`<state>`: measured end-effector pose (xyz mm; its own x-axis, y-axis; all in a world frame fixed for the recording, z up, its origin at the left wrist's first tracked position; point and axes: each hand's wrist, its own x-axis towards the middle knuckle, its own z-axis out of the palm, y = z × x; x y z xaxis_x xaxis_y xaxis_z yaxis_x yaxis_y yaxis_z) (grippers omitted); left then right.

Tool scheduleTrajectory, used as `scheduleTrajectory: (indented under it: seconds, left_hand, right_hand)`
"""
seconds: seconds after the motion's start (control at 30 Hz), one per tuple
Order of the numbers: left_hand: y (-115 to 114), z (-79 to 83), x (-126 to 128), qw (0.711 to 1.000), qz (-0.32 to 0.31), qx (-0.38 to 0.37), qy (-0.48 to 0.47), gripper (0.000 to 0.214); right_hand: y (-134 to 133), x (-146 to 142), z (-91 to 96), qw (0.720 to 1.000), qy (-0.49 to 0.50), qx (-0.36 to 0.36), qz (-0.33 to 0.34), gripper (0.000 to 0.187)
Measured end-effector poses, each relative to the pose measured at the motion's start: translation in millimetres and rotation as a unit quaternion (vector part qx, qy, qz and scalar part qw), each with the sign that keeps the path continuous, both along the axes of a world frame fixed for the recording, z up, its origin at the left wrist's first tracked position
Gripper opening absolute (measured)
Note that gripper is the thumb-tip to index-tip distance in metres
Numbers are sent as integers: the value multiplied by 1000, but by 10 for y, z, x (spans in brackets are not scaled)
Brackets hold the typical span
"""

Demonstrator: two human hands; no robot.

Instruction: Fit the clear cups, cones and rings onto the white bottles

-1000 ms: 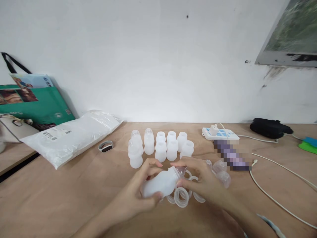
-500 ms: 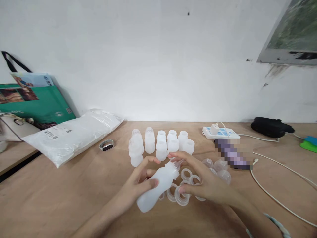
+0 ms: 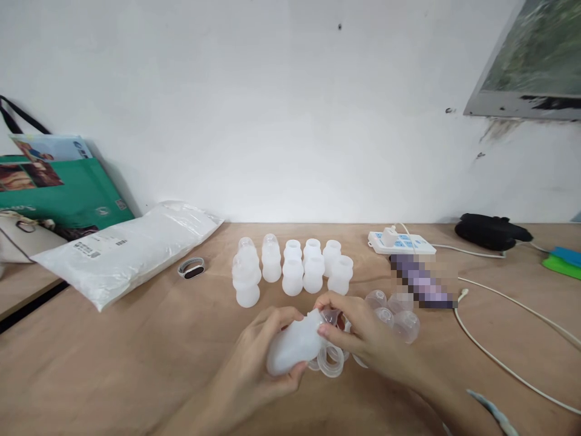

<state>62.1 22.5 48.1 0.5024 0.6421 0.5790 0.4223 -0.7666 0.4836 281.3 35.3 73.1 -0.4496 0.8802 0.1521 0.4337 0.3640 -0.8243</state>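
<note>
The right fingers (image 3: pixel 329 333) partly hide the top of the soft white plastic bottle (image 3: pixel 293 350). A blurred purple patch (image 3: pixel 422 281) hides something on the wooden counter (image 3: pixel 136 351).

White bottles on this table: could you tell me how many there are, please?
10. Nine standing bottles cluster in two rows on the table; the held bottle lies in the left hand, right hand at its neck. Overlap at the left may hide another.

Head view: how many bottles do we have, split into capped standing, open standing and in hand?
Capped standing bottles: 2
Open standing bottles: 7 (far-left pair overlaps, read as two)
Held bottle, in left hand and right hand: 1
Total: 10
</note>
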Motion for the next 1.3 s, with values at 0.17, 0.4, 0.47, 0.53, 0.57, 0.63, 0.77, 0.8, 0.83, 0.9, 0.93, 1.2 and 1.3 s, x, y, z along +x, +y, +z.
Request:
scheduleTrajectory:
  seconds: [0.17, 0.4, 0.47, 0.53, 0.57, 0.63, 0.77, 0.8, 0.83, 0.9, 0.93, 1.2, 1.3]
  left_hand:
    - [40, -53, 5, 941, 66, 305, 130, 22]
    - [30, -61, 9, 898, 75, 398, 171, 16]
    - [31, -37, 20, 893, 74, 408, 176, 18]
    - [48, -26, 25, 890, 76, 413, 179, 21]
    - [62, -29, 24, 890, 78, 412, 179, 22]
    - [99, -44, 14, 897, 76, 400, 173, 22]
    - [173, -73, -24, 923, 74, 348, 144, 19]
    - [185, -74, -33, 929, 77, 336, 137, 20]
    - [195, -72, -42, 933, 80, 326, 132, 21]
    - [206, -68, -54, 938, 82, 311, 129, 24]
    - [209, -67, -57, 940, 82, 307, 128, 24]
    - [216, -95, -69, 947, 68, 291, 119, 25]
    - [215, -99, -77, 947, 69, 292, 117, 25]
  right_hand:
    - [-51, -111, -78, 996, 34, -29, -75, 16]
    - [-53, -189, -161, 981, 100, -90, -139, 19]
    - [-33, -195, -184, 976, 114, -114, -143, 21]
    - [-16, -197, -205, 974, 119, -129, -144, 22]
    - [-12, -194, -210, 974, 118, -136, -139, 23]
    - [-4, -169, -196, 976, 112, -148, -115, 23]
    - [62, 31, -63, 986, 78, -90, -114, 32]
    - [101, 120, -18, 986, 49, -45, -154, 34]
    - [150, 221, 23, 978, 11, 9, -206, 36]
    - [264, 434, 80, 934, -136, 109, -313, 30]
    - [321, 533, 89, 895, -231, 139, -355, 27]
    - [496, 761, -100, 817, -494, 133, -264, 22]
    - [496, 792, -54, 819, -483, 138, -277, 20]
